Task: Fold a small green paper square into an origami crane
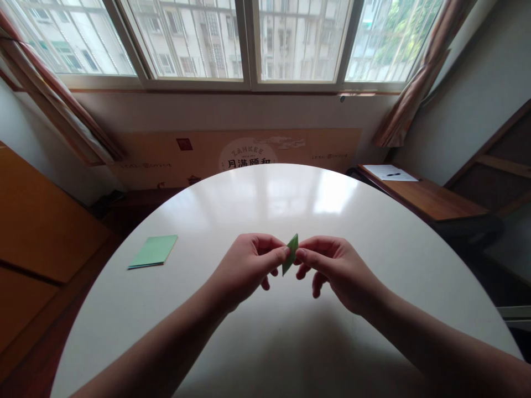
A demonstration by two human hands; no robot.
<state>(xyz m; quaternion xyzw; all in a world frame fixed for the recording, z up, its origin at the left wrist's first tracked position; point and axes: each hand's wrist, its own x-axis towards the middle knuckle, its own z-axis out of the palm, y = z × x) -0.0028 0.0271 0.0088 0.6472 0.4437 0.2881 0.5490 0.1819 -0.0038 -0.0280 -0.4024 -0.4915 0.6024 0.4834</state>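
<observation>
A small folded piece of green paper (pixel 292 255), pointed at its top and bottom ends, is held up over the white table. My left hand (pixel 255 260) pinches its left side between thumb and fingers. On the opposite side, my right hand (pixel 332 262) grips the paper the same way, its lower fingers curled loosely beneath. The fingertips cover parts of the paper, so its exact folded form cannot be made out.
A stack of square light-green paper (pixel 153 251) lies on the left of the round white table (pixel 207 215). Beyond the right edge, a wooden desk (pixel 448 199) bears white paper (pixel 388 172) and a dark pen (pixel 394 174). Windows and curtains line the back.
</observation>
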